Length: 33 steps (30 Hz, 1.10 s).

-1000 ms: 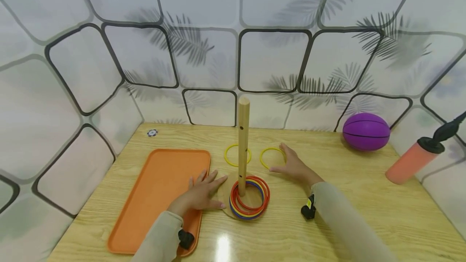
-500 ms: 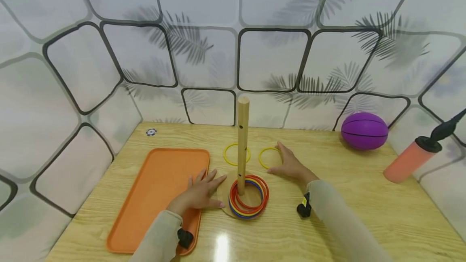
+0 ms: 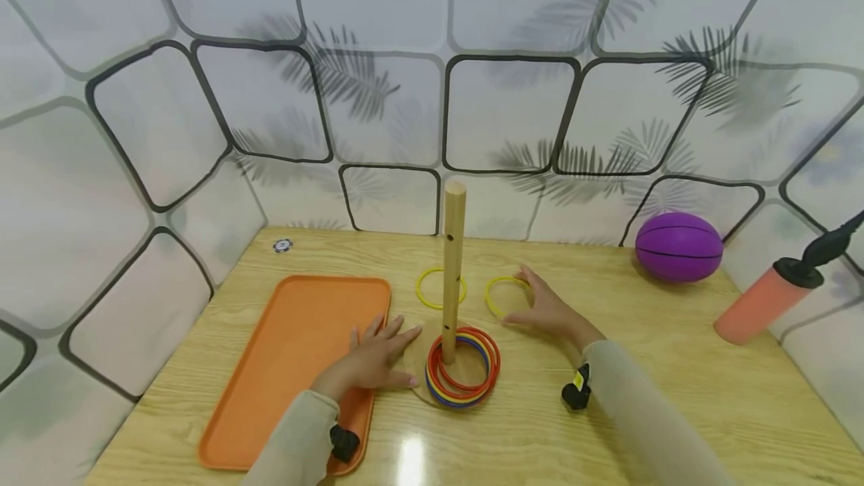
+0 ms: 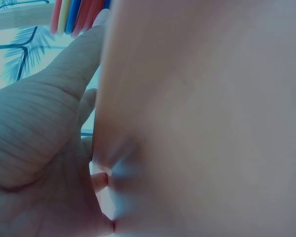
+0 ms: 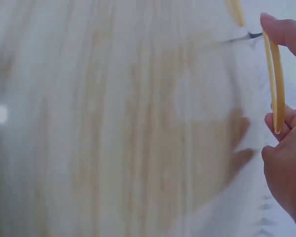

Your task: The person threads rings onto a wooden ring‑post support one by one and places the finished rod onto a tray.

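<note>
A wooden peg [image 3: 453, 268] stands upright on a round wooden base [image 3: 421, 355]. Around its foot lies a stack of red, yellow and blue rings [image 3: 496, 366]. My left hand [image 3: 367, 362] is spread beside it, thumb tip at the base's edge, and the palm lies over the orange tray's right rim. To the right of the peg, my right hand [image 3: 550, 313] holds a yellow ring [image 5: 280, 84] across its width, between thumb and fingers. A second yellow ring [image 3: 420, 292] lies behind the peg, which partly hides it.
An orange tray [image 3: 283, 366] lies at left on the wooden table [image 3: 607, 298]. At the back right sits a purple ball [image 3: 678, 247], with a pink and black hand pump [image 3: 763, 306] nearby. A small chip [image 3: 282, 245] lies far left. Patterned walls close off the back and sides.
My right thumb and fingers have drawn in slightly on the yellow ring, which has shifted a little to the right. My left hand has stayed in place.
</note>
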{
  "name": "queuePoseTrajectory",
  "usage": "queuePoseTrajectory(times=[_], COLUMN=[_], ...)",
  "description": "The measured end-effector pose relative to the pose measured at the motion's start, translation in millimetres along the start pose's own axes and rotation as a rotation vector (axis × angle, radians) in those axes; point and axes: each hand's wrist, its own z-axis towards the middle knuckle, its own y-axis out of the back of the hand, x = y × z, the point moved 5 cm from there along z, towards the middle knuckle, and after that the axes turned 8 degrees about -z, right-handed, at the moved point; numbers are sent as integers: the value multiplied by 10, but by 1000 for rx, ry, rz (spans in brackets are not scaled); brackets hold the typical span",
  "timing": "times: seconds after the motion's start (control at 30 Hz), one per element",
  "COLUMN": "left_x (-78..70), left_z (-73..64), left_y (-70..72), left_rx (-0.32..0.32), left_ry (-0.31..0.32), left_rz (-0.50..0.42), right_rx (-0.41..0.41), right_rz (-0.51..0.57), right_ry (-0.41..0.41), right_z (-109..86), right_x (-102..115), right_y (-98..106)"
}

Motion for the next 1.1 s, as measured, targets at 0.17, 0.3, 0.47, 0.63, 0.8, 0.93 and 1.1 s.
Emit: queuePoseTrajectory(times=[0.17, 0.3, 0.47, 0.63, 0.8, 0.93, 1.1], left_x=[-3, -10, -21, -9, 22, 32, 31], left_z=[-6, -15, -22, -12, 2, 12, 11], left_y=[1, 7, 8, -3, -16, -22, -20], left_rx=[7, 14, 15, 7, 1, -1, 7], left_ry=[13, 21, 18, 17, 24, 24, 25], left_rz=[4, 2, 3, -7, -9, -12, -9], right_rx=[36, 57, 42, 34, 41, 54, 73], right_rz=[22, 54, 34, 13, 2, 33, 91], right_ry=[0, 35, 113, 216, 300, 372, 487], right_z=[-106, -189, -280, -332, -362, -398, -445], right_x=[108, 237, 436, 705, 978, 1144, 1376], right_y=[112, 216, 372, 564, 756, 894, 1101])
